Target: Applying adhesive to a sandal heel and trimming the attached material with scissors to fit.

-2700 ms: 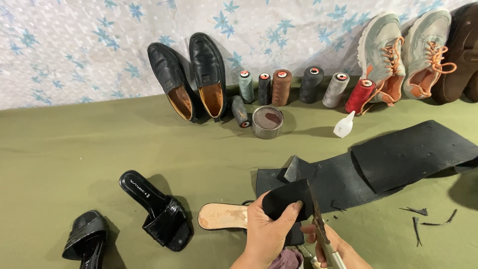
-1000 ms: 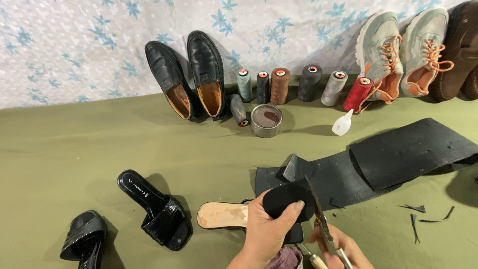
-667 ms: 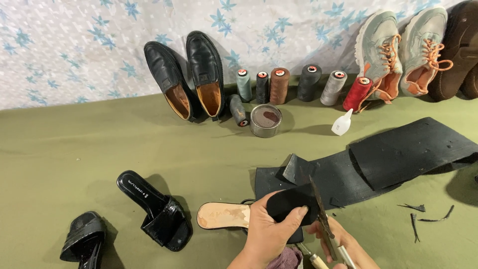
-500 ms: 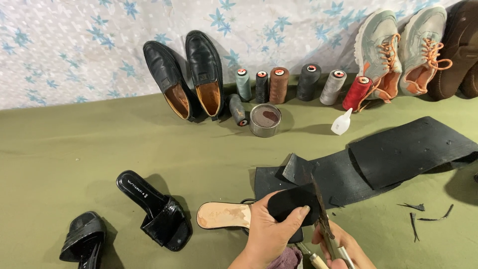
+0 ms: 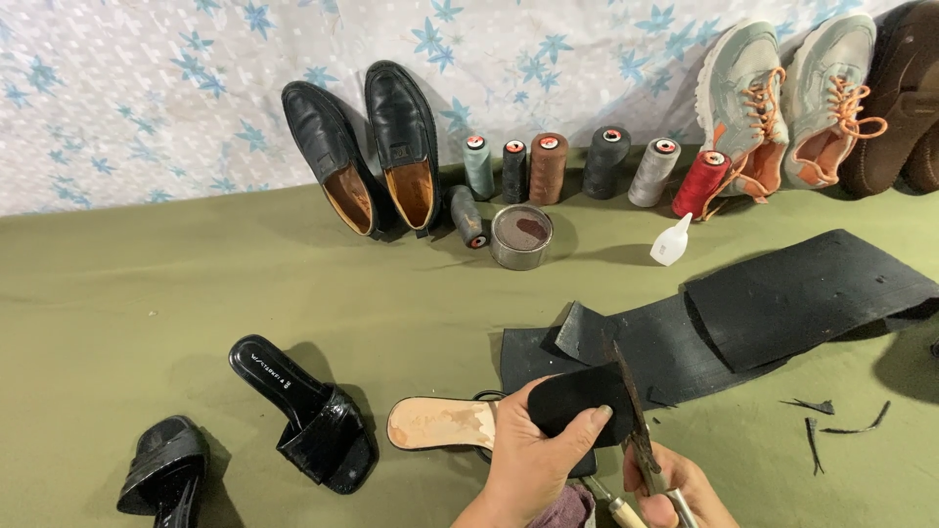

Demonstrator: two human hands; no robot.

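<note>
Hands trimming a black sole piece over an olive worktop [image 5: 147, 264]

A long black rubber sheet [image 5: 782, 303] lies at right; black loafers [image 5: 377, 152], grey trainers [image 5: 782, 98] and thread spools [image 5: 587, 161] line the top. At bottom centre, the left hand [image 5: 533, 460] has its fingers clenched on the black sole piece [image 5: 577, 396], while the right hand [image 5: 680, 484] grips scissors [image 5: 636, 430], blades touching the piece's right edge.

Olive-green cloth floor [image 5: 147, 264] carries: black loafers [image 5: 377, 147] & thread spools [image 5: 548, 166] by back wall, round tin [image 5: 521, 236], glue bottle [image 5: 671, 242], black rubber sheet [image 5: 782, 298], offcuts [image 5: 831, 420], two black sandals [image 5: 293, 416], tan insole [image 5: 440, 423].
</note>
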